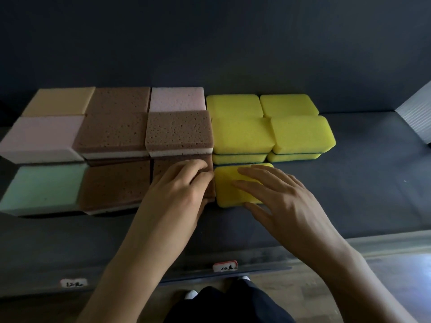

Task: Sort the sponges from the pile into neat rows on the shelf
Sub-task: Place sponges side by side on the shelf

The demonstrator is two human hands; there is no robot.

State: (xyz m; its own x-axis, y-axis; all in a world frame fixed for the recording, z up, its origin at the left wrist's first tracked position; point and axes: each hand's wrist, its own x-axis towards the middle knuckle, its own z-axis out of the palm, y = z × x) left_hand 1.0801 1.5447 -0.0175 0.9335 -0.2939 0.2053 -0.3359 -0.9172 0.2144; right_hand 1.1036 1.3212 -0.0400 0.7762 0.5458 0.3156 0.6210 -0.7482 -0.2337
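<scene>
Head view: I'm in the placing step. My right hand (286,199) lies with straight fingers (254,174) on the flat yellow foam sponge (227,190), at the front of the dark shelf (361,183), just before the yellow sponge stacks (242,136). My left hand (177,190) grips the neighbouring brown porous sponge (166,166) with curled fingers. Next, I judge, the yellow one needs squaring to its row.

- Dark wall (210,43) behind the shelf (349,194), dimly lit.
- Ribbed silver panel (417,117) at the shelf's right edge.
- Pale wood-look floor (314,297) below its front edge.

Porous foam sponges (178,130), matt shelf (363,183)
</scene>
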